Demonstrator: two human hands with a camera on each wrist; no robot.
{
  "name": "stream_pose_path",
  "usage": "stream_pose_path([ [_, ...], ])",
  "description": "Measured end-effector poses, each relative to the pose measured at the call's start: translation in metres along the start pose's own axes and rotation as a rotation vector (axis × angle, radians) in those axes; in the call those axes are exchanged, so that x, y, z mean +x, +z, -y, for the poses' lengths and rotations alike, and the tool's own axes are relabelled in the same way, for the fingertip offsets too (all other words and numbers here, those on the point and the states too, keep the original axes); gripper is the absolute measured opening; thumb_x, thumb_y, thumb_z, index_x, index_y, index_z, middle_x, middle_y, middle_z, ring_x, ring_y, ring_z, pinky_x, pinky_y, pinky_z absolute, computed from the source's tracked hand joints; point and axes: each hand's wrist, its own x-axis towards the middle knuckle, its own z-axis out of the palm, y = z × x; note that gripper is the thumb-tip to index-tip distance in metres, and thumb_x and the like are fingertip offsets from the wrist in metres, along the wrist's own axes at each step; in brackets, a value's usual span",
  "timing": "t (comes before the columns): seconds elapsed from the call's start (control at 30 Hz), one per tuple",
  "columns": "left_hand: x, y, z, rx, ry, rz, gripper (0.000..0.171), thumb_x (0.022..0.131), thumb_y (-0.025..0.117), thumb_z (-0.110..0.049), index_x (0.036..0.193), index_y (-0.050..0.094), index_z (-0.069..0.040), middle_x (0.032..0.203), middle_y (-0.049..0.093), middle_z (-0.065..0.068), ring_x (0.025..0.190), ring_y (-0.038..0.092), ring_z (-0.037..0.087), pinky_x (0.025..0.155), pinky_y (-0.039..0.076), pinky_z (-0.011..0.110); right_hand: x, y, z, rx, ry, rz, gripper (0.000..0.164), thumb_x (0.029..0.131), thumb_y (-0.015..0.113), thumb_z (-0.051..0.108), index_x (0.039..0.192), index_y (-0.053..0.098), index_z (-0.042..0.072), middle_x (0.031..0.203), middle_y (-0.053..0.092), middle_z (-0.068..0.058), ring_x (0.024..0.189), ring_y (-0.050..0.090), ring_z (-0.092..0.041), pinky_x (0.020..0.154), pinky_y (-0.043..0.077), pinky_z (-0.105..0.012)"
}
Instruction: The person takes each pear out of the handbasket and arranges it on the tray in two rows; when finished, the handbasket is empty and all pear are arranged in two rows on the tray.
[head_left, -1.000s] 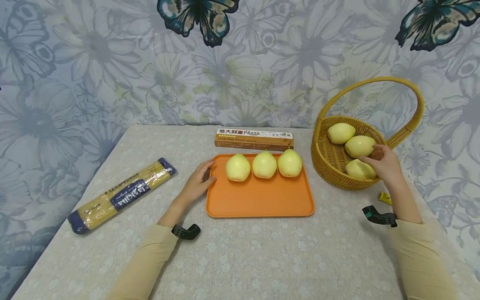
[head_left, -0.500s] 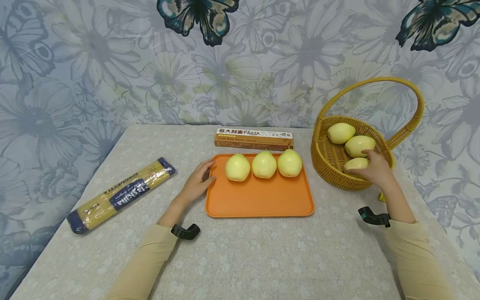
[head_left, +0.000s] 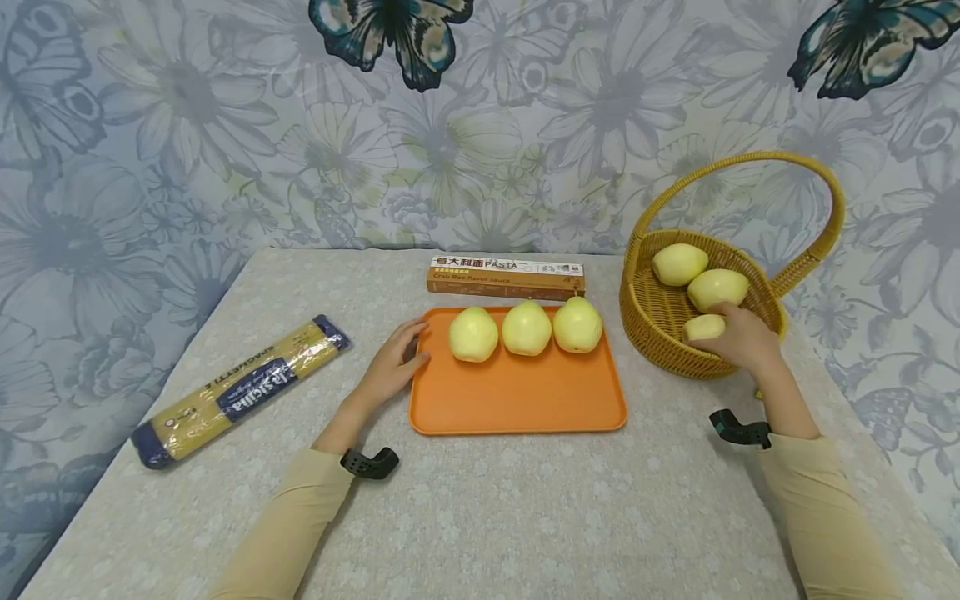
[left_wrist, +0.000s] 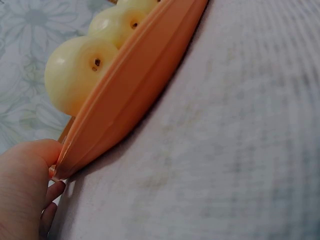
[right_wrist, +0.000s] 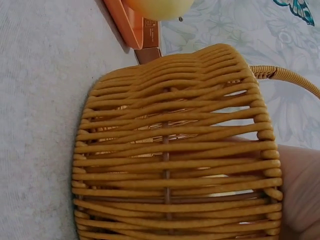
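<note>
My left hand (head_left: 392, 363) holds the left rim of the orange tray (head_left: 517, 408). In the left wrist view its thumb (left_wrist: 42, 150) lies on the rim, with fingertips below. Three pale yellow pears (head_left: 527, 328) stand in a row along the tray's back. My right hand (head_left: 742, 337) is inside the wicker basket (head_left: 660, 354), gripping the nearest pear (head_left: 703, 327) between thumb and fingers and covering part of it. Two more pears (head_left: 717, 290) lie behind it in the basket. In the right wrist view, the woven basket wall (right_wrist: 175, 150) hides most of that hand.
Behind the tray lies a pasta box (head_left: 506, 277). A spaghetti pack (head_left: 243, 390) rests at an angle on the left of the table (head_left: 525, 517). The basket's tall handle (head_left: 817, 167) arches above its right side. A small yellow item is mostly hidden behind the right wrist.
My right hand has moved left and down over the nearest pear in the basket and closed round it. That pear has shifted slightly left. The left hand stays on the tray.
</note>
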Motion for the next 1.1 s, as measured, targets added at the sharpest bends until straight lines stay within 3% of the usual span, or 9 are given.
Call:
stream_pose_path([
  [0.2,0.0,0.0,0.001,0.002,0.008,0.003,0.052,0.096,0.056,-0.016,0.143,0.039,-0.002,0.154,0.031,0.015,0.142,0.03,0.033,0.119,0.024,0.047,0.001,0.002,0.0,0.072,-0.005,-0.064,0.078,0.082,0.07,0.038,0.136,0.039,-0.01,0.131,0.044,-0.039,0.115,0.042,-0.057,0.087,0.038,-0.069],
  [0.4,0.0,-0.001,0.001,-0.002,0.001,0.007,0.052,0.097,0.055,-0.017,0.143,0.038,-0.001,0.153,0.031,0.015,0.142,0.03,0.033,0.119,0.025,0.047,0.001,0.002,0.001,0.249,0.0,-0.122,0.083,0.083,0.072,0.037,0.14,0.035,-0.01,0.136,0.037,-0.042,0.121,0.036,-0.058,0.092,0.039,-0.067],
  [0.57,-0.001,-0.001,-0.001,-0.007,-0.004,0.008,0.052,0.097,0.056,-0.016,0.143,0.038,-0.001,0.153,0.031,0.015,0.142,0.03,0.033,0.119,0.025,0.047,0.0,0.003,0.007,0.352,-0.029,-0.263,0.079,0.08,0.075,0.033,0.141,0.039,-0.003,0.14,0.041,-0.034,0.124,0.039,-0.052,0.092,0.038,-0.063],
  [0.7,-0.001,-0.001,-0.001,-0.002,-0.001,0.006,0.052,0.096,0.056,-0.016,0.143,0.039,-0.001,0.153,0.032,0.015,0.142,0.03,0.033,0.119,0.025,0.048,-0.001,0.005,0.013,0.41,-0.096,-0.413,0.072,0.077,0.078,0.025,0.137,0.047,0.002,0.136,0.049,-0.025,0.117,0.047,-0.042,0.087,0.04,-0.054],
  [0.8,-0.001,0.0,0.0,0.001,0.001,0.005,0.052,0.096,0.056,-0.016,0.143,0.039,-0.001,0.153,0.032,0.015,0.142,0.03,0.034,0.119,0.025,0.048,-0.002,0.005,0.018,0.43,-0.124,-0.475,0.069,0.075,0.08,0.021,0.135,0.05,0.004,0.135,0.052,-0.022,0.116,0.048,-0.038,0.087,0.039,-0.05],
  [0.9,-0.001,-0.001,0.0,0.001,0.0,0.005,0.052,0.096,0.056,-0.016,0.143,0.039,-0.001,0.153,0.031,0.016,0.142,0.031,0.034,0.119,0.025,0.047,-0.004,0.004,0.024,0.438,-0.127,-0.482,0.07,0.075,0.08,0.022,0.135,0.05,0.006,0.136,0.051,-0.02,0.115,0.048,-0.033,0.085,0.04,-0.042],
  [1.0,-0.001,-0.001,-0.002,0.004,0.007,0.006,0.053,0.096,0.057,-0.016,0.143,0.038,-0.001,0.153,0.031,0.017,0.141,0.032,0.035,0.118,0.026,0.048,-0.008,0.003,0.03,0.445,-0.133,-0.484,0.07,0.073,0.082,0.023,0.134,0.052,0.007,0.135,0.052,-0.017,0.108,0.049,-0.014,0.08,0.04,-0.027],
  [1.1,-0.001,-0.001,-0.002,0.003,0.019,-0.001,0.053,0.095,0.057,-0.015,0.143,0.039,0.0,0.152,0.032,0.017,0.14,0.034,0.035,0.117,0.028,0.048,-0.014,0.001,0.041,0.451,-0.148,-0.477,0.069,0.072,0.082,0.023,0.133,0.053,0.009,0.135,0.052,-0.016,0.105,0.048,-0.01,0.074,0.037,-0.017],
])
